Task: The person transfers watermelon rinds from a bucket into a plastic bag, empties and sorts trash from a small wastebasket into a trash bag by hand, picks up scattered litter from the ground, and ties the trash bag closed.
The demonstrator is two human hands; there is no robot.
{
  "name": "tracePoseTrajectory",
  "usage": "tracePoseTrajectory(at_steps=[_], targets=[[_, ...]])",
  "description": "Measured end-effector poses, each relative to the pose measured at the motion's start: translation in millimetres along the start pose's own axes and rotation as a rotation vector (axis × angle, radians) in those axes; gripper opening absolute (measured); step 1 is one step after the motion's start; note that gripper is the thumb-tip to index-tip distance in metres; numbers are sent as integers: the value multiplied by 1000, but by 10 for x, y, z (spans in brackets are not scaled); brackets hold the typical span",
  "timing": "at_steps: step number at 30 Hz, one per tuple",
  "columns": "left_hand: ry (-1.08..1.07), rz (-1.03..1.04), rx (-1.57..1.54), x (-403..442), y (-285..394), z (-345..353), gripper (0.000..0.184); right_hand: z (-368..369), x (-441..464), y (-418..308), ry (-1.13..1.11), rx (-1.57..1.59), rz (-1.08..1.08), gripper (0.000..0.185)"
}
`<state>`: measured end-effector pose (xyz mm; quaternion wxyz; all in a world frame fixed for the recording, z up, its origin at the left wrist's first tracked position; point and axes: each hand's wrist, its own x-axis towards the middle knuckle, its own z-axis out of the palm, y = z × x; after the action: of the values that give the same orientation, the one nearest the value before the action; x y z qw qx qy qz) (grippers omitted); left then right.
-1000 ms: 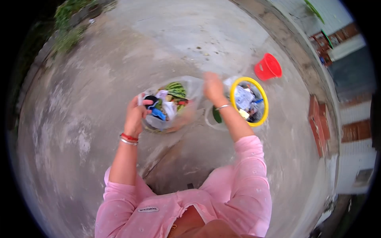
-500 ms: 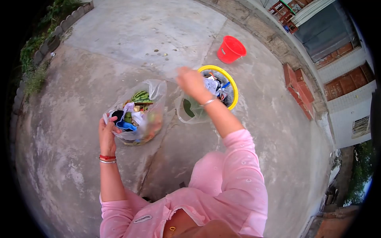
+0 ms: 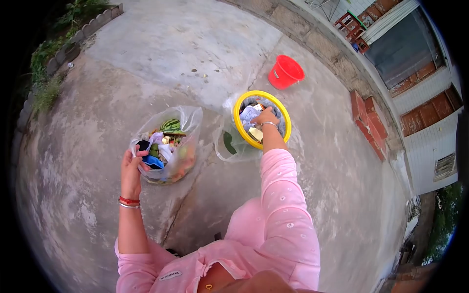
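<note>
On the left, my left hand [image 3: 132,168] is closed on the rim of a clear plastic bag [image 3: 191,117]. Inside the bag are pieces of watermelon rind [image 3: 171,126], a blue item [image 3: 153,162], white scraps and other rubbish. My right hand [image 3: 266,117] reaches into a yellow-rimmed bin [image 3: 238,122], fingers apart over crumpled paper [image 3: 249,115] and mixed waste. Its fingertips are partly lost among the rubbish. Beside the bin lies a second clear plastic bag [image 3: 239,155] with a dark green piece [image 3: 228,142] in it.
A red bucket [image 3: 286,73] stands beyond the bin. Reddish blocks [image 3: 369,122] sit along the wall on the right. Small scraps [image 3: 205,75] dot the concrete floor [image 3: 97,161]. Plants [image 3: 46,93] grow behind a low edging at the far left.
My right hand has gone from above the gap between bag and bin down into the bin. My left hand stays on its bag. The whole view has shifted slightly.
</note>
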<state>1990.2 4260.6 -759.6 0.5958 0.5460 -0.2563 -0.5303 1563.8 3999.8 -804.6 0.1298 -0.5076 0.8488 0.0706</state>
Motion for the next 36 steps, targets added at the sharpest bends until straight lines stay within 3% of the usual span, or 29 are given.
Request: tracePoseTrajectory(at_steps=[4, 8, 9, 12, 17, 23, 30, 36], targets=[[12, 9, -13, -34, -36, -10, 43, 4, -13, 93, 13, -56, -47, 96], [9, 3, 27, -68, -58, 50, 44, 8, -26, 279, 128, -128, -224, 74], [3, -2, 28, -71, -56, 75, 44, 29, -77, 336, 255, -81, -283, 63], [-6, -7, 40, -55, -59, 104, 44, -73, -147, 463, 221, -37, -400, 63], [-1, 0, 42, -21, -114, 72, 44, -169, -92, 683, 449, 159, -508, 54], [-15, 0, 24, 35, -127, 119, 44, -876, -71, 804, 269, 405, -466, 51], [-30, 1, 33, 57, -141, 166, 45, -1250, 341, 1038, 302, 519, -331, 52], [-40, 17, 15, 39, -111, 147, 47, -1993, 53, 982, 287, 747, -389, 46]])
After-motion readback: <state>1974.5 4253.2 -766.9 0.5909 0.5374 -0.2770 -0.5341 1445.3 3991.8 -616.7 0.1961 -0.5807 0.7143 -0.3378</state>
